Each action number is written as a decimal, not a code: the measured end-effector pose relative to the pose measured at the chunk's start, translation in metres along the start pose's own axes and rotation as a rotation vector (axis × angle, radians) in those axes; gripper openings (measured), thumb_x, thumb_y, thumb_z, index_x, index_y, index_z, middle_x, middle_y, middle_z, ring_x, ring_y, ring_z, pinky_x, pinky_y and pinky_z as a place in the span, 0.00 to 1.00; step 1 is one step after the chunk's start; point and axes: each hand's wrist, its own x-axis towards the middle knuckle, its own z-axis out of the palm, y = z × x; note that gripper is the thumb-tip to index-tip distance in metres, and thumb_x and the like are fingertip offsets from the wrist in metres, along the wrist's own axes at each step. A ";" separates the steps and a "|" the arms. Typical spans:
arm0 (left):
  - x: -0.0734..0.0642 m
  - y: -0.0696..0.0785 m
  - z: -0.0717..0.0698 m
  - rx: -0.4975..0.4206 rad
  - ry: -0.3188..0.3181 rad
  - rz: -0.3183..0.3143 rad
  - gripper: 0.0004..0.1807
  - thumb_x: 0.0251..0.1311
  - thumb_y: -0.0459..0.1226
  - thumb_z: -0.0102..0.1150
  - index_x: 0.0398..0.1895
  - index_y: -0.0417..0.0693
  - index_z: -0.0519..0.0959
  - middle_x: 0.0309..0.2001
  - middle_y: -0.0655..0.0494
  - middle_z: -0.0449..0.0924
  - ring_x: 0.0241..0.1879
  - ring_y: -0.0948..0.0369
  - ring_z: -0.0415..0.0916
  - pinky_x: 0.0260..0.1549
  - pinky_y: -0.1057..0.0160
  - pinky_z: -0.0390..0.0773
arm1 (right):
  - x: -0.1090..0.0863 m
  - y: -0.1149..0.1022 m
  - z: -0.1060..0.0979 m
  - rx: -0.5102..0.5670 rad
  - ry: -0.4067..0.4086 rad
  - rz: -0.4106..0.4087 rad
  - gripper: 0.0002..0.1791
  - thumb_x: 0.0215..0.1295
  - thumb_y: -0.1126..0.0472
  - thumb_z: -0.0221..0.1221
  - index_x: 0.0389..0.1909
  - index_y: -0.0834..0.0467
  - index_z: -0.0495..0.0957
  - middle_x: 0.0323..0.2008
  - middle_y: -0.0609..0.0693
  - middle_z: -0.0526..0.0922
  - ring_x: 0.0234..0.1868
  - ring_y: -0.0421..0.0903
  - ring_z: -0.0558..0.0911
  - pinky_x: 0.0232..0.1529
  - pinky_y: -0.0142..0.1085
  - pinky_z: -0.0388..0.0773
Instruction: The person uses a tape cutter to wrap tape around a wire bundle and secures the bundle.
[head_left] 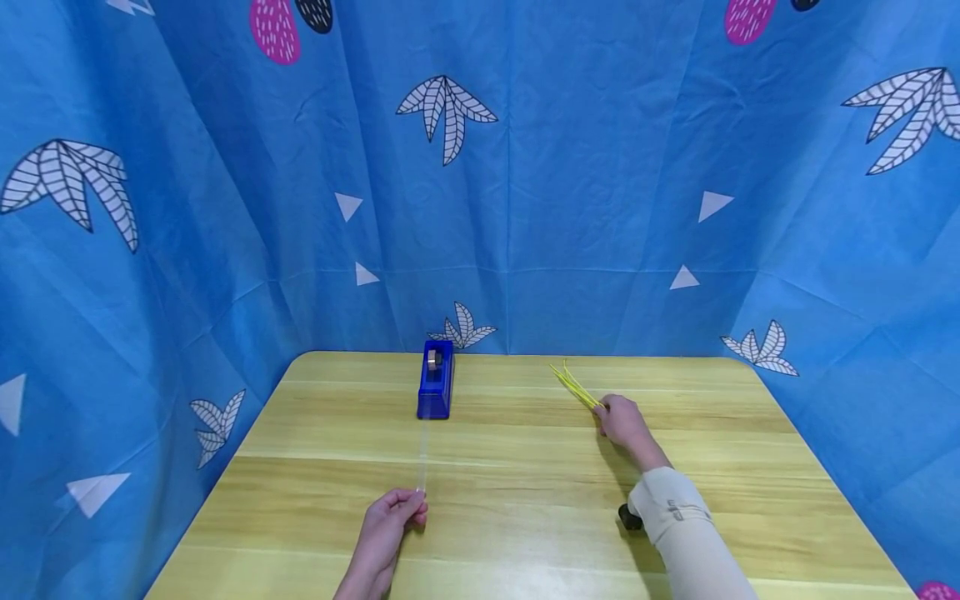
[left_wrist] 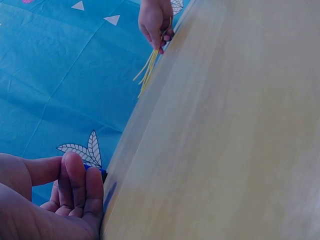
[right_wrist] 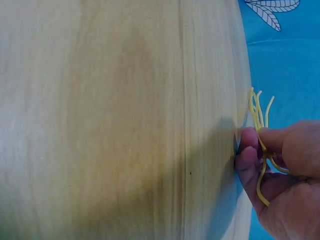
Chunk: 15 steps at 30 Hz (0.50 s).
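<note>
In the head view, the left hand is pinching the end of a strip of clear tape between thumb and fingers. The strip is stretching from the near end of a blue tape dispenser, which is standing by the far edge of the wooden table. The right hand is gripping a bunch of yellow strings, whose loose ends are pointing away toward the far edge, well to the right of the dispenser. A pale sleeve is covering the right forearm, and a blue patterned curtain is hanging behind the table.

In the left wrist view, the left hand's fingertips are pressing together, partly hiding the dispenser; the tape is not showing clearly. The right hand is holding the strings above the table.

In the right wrist view, the right hand's thumb and fingers are closing around the strings, with ends fanning out past the fingertips and other lengths looping across the palm.
</note>
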 end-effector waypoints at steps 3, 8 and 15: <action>0.002 -0.001 0.000 0.004 0.002 0.006 0.11 0.73 0.36 0.59 0.44 0.34 0.78 0.33 0.57 0.81 0.33 0.63 0.79 0.38 0.68 0.81 | 0.000 0.003 0.000 0.034 -0.004 0.007 0.11 0.78 0.65 0.54 0.33 0.65 0.79 0.21 0.51 0.79 0.22 0.42 0.77 0.27 0.34 0.71; 0.003 -0.002 -0.001 0.000 -0.006 0.003 0.11 0.73 0.37 0.59 0.45 0.33 0.77 0.34 0.56 0.81 0.34 0.63 0.79 0.38 0.67 0.81 | -0.001 0.008 0.000 0.095 -0.029 0.020 0.12 0.79 0.64 0.53 0.37 0.65 0.80 0.22 0.52 0.79 0.22 0.41 0.77 0.24 0.33 0.73; 0.003 -0.002 -0.002 0.003 -0.004 0.001 0.11 0.73 0.37 0.59 0.45 0.33 0.78 0.34 0.56 0.81 0.33 0.63 0.79 0.39 0.67 0.80 | -0.005 0.009 -0.002 0.195 -0.052 0.058 0.13 0.81 0.64 0.50 0.45 0.67 0.81 0.22 0.53 0.79 0.22 0.42 0.77 0.24 0.35 0.77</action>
